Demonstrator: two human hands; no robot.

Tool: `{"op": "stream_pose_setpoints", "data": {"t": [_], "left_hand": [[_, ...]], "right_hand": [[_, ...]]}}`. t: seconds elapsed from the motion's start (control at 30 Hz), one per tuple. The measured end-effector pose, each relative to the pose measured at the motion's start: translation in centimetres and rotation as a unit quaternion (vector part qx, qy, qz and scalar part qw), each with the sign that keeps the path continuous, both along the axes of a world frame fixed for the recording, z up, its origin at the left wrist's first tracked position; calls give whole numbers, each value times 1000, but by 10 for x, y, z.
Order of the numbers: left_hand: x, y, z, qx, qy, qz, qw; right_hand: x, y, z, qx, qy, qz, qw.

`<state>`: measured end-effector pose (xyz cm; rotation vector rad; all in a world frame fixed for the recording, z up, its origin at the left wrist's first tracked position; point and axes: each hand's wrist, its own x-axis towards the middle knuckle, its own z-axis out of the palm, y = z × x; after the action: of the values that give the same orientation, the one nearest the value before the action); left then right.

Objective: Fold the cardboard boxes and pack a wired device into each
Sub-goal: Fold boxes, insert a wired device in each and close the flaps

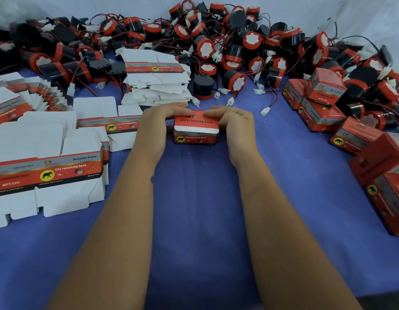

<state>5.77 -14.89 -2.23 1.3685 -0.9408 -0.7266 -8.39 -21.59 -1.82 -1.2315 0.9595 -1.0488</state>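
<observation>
Both hands cover the ends of the box (195, 127), so what it contains is hidden. Flat blanks (26, 175) at the desk's left edge and finished boxes (386, 175) at its right are cut off; the far-left horns (12, 45) look blurred.

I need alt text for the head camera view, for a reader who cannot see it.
Two bare hands, left hand and right hand, hold a small red cardboard box on a blue table cloth. Flat unfolded box blanks lie left, black-and-red wired horns behind, finished red boxes right.

Bare forearms, small dark mark (151, 179) on left one
</observation>
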Motion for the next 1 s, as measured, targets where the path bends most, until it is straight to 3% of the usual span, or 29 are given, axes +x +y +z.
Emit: {"op": "stream_pose_setpoints", "data": {"t": [0.07, 0.2, 0.37, 0.53, 0.7, 1.0], "left_hand": [[-3, 2, -2, 12, -85, 16, 996], [-8, 4, -6, -11, -186, 41, 982], [-6, 7, -6, 3, -96, -18, 995], [-1, 8, -5, 4, -110, -59, 992], [2, 5, -8, 9, -166, -49, 985], [-1, 6, -7, -14, -101, -60, 993]], "right_hand": [[-3, 0, 0, -8, 4, 23, 1000], [-6, 1, -6, -124, 95, 47, 987], [-10, 0, -7, -131, 103, 99, 981], [-18, -2, -5, -130, 113, 169, 971], [-13, -1, -7, -193, 158, 122, 961], [-8, 2, -8, -217, 140, 99, 961]]}}
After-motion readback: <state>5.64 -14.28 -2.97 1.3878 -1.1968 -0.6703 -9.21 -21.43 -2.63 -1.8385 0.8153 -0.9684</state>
